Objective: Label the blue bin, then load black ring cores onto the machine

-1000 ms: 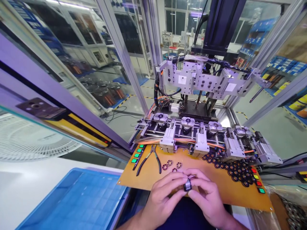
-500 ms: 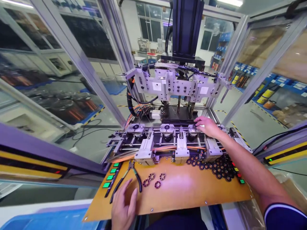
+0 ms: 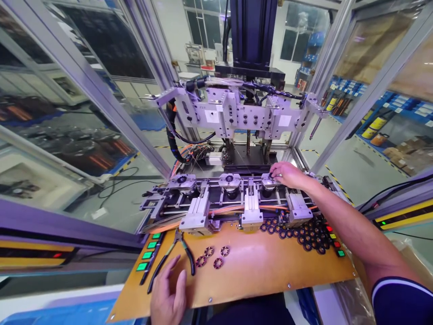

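My right hand (image 3: 284,175) reaches to the third fixture (image 3: 269,181) of the machine, its fingers bent together at the fixture's top; what they pinch is too small to make out. Over the board's left front part rests my left hand (image 3: 168,293), fingers apart and holding nothing. Beside it lie pliers (image 3: 176,239) with dark handles spread. Several copper-wound rings (image 3: 218,263) lie to the right of the pliers. Round dark parts sit in the middle fixture (image 3: 230,179) and the left fixture (image 3: 183,179).
Many dark ring parts (image 3: 307,237) are piled at the board's right, by coloured buttons (image 3: 333,236). Green buttons (image 3: 147,255) line the left edge. A machine head (image 3: 243,115) hangs above the fixtures. Metal posts (image 3: 84,81) and yellow-black side bars (image 3: 402,216) flank the station.
The view has shifted slightly, moving the scene a little to the left. My right hand stays at the third fixture, its fingers drawn closer together. My left hand remains open near the pliers.
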Action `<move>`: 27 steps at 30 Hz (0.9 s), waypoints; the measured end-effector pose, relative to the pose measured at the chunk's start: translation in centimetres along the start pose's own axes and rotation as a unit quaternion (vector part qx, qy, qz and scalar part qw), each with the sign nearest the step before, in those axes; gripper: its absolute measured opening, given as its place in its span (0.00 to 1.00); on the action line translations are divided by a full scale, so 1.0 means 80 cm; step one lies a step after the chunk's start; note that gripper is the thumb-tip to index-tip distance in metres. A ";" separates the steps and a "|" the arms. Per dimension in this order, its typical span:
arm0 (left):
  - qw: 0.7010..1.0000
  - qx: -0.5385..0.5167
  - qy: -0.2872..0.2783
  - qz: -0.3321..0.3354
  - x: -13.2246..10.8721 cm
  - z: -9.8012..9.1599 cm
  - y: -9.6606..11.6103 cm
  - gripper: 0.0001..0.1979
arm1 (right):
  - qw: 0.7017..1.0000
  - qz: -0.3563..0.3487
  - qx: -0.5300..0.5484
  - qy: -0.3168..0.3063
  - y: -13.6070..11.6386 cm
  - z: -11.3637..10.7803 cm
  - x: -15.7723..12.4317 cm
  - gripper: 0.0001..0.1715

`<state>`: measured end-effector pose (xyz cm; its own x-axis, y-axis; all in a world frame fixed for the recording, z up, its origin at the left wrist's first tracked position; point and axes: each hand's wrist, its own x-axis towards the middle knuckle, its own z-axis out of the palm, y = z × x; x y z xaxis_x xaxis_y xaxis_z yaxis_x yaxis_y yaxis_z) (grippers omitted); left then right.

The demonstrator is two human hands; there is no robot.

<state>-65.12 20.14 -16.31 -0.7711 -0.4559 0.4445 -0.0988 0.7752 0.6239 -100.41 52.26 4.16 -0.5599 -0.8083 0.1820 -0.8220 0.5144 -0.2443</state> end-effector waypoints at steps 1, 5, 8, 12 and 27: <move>1.000 0.001 0.000 -0.001 0.000 0.000 0.000 0.23 | 1.000 -0.002 -0.005 -0.008 0.001 0.001 0.002 0.05; 1.000 0.005 0.002 -0.001 0.001 -0.001 0.001 0.23 | 0.999 -0.009 -0.022 -0.030 0.004 0.003 0.008 0.03; 1.000 0.007 0.001 0.005 0.001 -0.001 0.001 0.22 | 0.999 -0.011 -0.032 -0.038 0.001 0.003 0.010 0.04; 1.000 0.010 -0.002 0.014 0.001 -0.002 -0.001 0.22 | 0.998 -0.009 -0.045 -0.036 -0.009 -0.003 0.007 0.08; 1.000 0.010 0.015 0.006 0.000 0.003 -0.003 0.21 | 0.996 0.027 -0.075 0.026 -0.025 0.029 -0.060 0.37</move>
<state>-65.26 20.09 -16.61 -0.7534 -0.4592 0.4706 -0.1021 0.7887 0.6062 -95.81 54.44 1.53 -0.6049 -0.7645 0.2229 -0.7948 0.5966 -0.1106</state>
